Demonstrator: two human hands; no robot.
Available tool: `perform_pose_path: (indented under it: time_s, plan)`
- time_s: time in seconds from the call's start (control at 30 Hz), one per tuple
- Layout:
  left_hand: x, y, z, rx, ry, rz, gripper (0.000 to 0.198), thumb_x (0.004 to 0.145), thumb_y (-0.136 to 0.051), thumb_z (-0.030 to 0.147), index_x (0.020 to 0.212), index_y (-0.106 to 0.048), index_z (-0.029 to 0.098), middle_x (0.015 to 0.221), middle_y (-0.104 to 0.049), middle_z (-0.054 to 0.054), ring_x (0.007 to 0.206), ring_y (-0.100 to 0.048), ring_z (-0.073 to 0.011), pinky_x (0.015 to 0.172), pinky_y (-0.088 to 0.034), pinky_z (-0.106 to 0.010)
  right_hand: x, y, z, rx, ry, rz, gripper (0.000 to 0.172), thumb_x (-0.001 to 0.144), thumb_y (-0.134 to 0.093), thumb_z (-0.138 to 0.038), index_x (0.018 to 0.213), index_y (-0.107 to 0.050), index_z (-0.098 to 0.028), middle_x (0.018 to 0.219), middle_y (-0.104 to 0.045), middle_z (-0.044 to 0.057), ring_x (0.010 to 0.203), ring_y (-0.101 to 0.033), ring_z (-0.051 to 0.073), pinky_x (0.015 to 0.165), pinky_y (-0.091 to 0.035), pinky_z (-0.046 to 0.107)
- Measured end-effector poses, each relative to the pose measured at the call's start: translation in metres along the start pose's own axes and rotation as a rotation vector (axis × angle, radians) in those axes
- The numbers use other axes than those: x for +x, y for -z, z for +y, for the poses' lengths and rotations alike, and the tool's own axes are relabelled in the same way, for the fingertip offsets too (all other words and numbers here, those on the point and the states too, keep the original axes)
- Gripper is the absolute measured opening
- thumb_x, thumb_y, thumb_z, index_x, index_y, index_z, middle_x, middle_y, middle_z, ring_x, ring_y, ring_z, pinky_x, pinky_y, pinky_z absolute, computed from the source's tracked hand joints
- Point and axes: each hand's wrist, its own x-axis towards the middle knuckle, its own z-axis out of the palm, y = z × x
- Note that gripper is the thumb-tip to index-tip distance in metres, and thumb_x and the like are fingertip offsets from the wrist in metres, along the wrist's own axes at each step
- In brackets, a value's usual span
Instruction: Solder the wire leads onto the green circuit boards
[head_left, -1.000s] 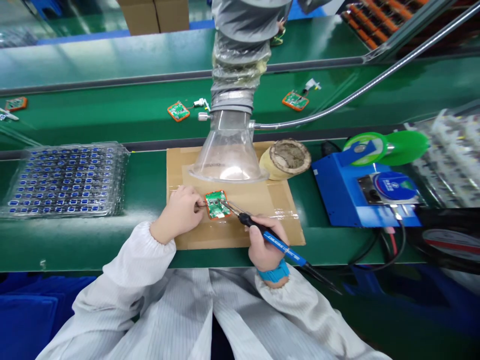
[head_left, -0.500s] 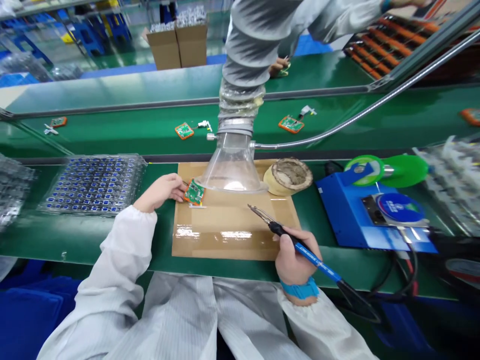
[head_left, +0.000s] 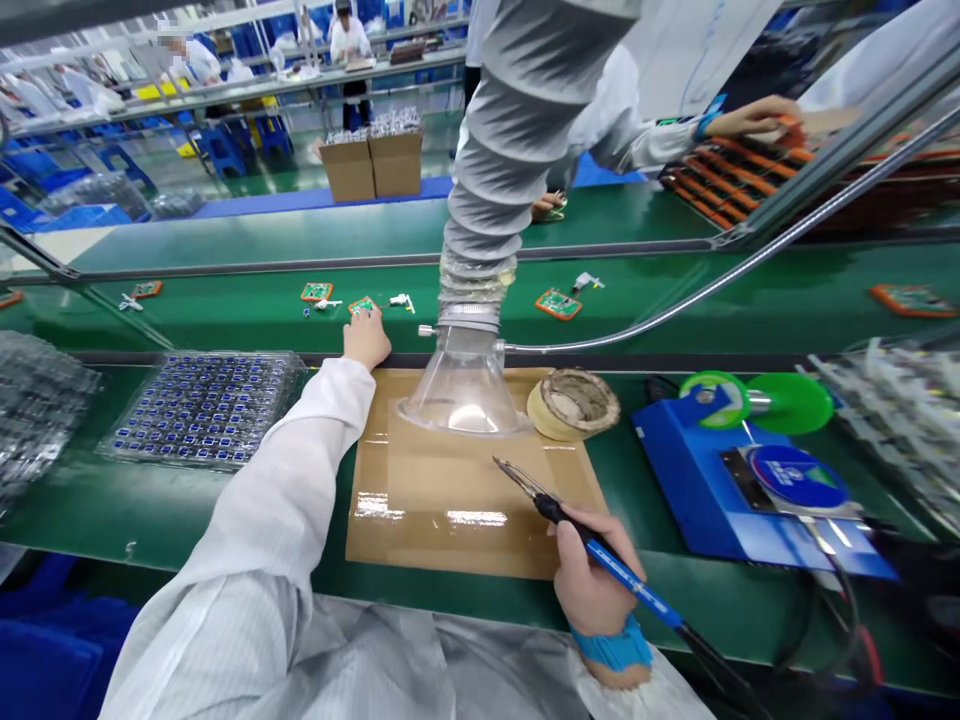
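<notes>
Reaching hand: left hand [head_left: 366, 338] is stretching onto the conveyor belt [head_left: 675, 300], fingertips touching the circuit board [head_left: 365, 306]; grasp cannot be told.
Right hand [head_left: 592, 592]: is clenching the soldering iron [head_left: 611, 570], its tip hovering over the cardboard mat [head_left: 420, 480].
Circuit board: is lying on the belt, beyond the mat, left of the fume funnel [head_left: 461, 395].
</notes>
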Motion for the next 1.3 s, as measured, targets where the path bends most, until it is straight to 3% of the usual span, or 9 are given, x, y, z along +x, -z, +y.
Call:
perform_pose_path:
  time_s: [0.17,0.3,0.43,0.57,0.77,0.93,1.03,1.13,1.3]
  plan:
    - [0.040,-0.012,0.007,-0.037,-0.079,-0.075,0.072,0.087,-0.045,0.007,0.157,-0.030,0.015,0.154,-0.039,-0.023,0.127,-0.058,-0.0325,0.105,-0.046,-0.045,-0.002,0.001,0.005,-0.071,-0.016,-0.027,0.014,0.090,-0.069,-0.035,0.094,-0.071,-0.021,0.088,-0.071,0.006,0.087,-0.068,0.025,0.080,-0.053,0.041]
    - [0.058,-0.010,0.004,-0.035,-0.064,-0.131,0.073,0.083,-0.052,0.010,0.154,-0.035,0.015,0.146,-0.047,-0.026,0.121,-0.062,-0.0378,0.099,-0.047,-0.049,-0.002,0.001,0.007,-0.100,-0.029,-0.032,0.014,0.089,-0.069,-0.035,0.094,-0.072,-0.022,0.092,-0.071,0.007,0.087,-0.068,0.025,0.079,-0.054,0.041]
    - [0.053,0.003,-0.002,-0.045,-0.053,-0.164,0.069,0.078,-0.060,0.011,0.145,-0.042,0.011,0.126,-0.063,-0.025,0.112,-0.066,-0.0346,0.095,-0.049,-0.043,-0.001,0.000,0.005,-0.102,-0.022,-0.045,0.011,0.090,-0.069,-0.032,0.095,-0.072,-0.023,0.092,-0.071,0.006,0.086,-0.069,0.024,0.078,-0.054,0.040]
    - [0.008,0.016,-0.011,-0.060,-0.152,-0.132,0.047,0.084,-0.055,0.014,0.131,-0.057,0.018,0.112,-0.071,-0.016,0.109,-0.066,-0.0316,0.093,-0.049,-0.039,0.003,-0.003,-0.001,-0.061,0.027,-0.071,0.008,0.090,-0.069,-0.029,0.096,-0.071,-0.024,0.089,-0.071,0.004,0.083,-0.069,0.023,0.075,-0.055,0.037]
    - [-0.105,0.018,-0.024,-0.056,-0.481,-0.127,0.021,0.085,-0.053,0.016,0.094,-0.071,0.018,0.096,-0.071,-0.013,0.101,-0.066,-0.0301,0.092,-0.052,-0.041,0.004,-0.004,0.000,-0.037,0.024,-0.081,0.007,0.090,-0.069,-0.028,0.095,-0.071,-0.024,0.086,-0.071,0.004,0.083,-0.070,0.022,0.075,-0.056,0.036]
    - [-0.177,0.006,-0.018,-0.294,-0.821,-0.184,0.037,0.083,-0.051,0.008,0.112,-0.072,0.019,0.110,-0.070,-0.012,0.113,-0.063,-0.0262,0.104,-0.051,-0.043,0.006,-0.007,-0.009,-0.074,0.004,-0.055,0.015,0.090,-0.069,-0.036,0.092,-0.071,-0.022,0.084,-0.073,0.005,0.076,-0.072,0.022,0.071,-0.059,0.036]
    - [-0.197,0.001,-0.010,-0.462,-0.921,-0.208,0.053,0.080,-0.046,0.001,0.123,-0.069,0.020,0.128,-0.068,-0.011,0.127,-0.059,-0.0241,0.110,-0.049,-0.045,0.007,-0.019,-0.021,0.004,-0.094,-0.104,0.020,0.092,-0.067,-0.040,0.099,-0.070,-0.021,0.080,-0.074,0.004,0.070,-0.074,0.021,0.069,-0.061,0.035]
    - [-0.205,-0.004,-0.007,-0.561,-0.953,-0.244,0.065,0.075,-0.043,-0.003,0.130,-0.066,0.022,0.139,-0.064,-0.010,0.139,-0.052,-0.0236,0.117,-0.044,-0.049,0.006,-0.037,-0.031,0.062,-0.205,-0.229,0.028,0.095,-0.066,-0.042,0.114,-0.066,-0.022,0.090,-0.078,0.006,0.084,-0.078,0.023,0.081,-0.062,0.039]
    - [-0.213,-0.009,-0.022,-0.663,-0.883,-0.274,0.062,0.068,-0.046,-0.001,0.121,-0.071,0.021,0.141,-0.065,-0.009,0.146,-0.046,-0.0268,0.121,-0.040,-0.050,-0.002,-0.060,-0.036,-0.007,-0.042,-0.488,0.040,0.097,-0.061,-0.047,0.130,-0.060,-0.025,0.112,-0.078,0.008,0.106,-0.075,0.027,0.091,-0.062,0.044]
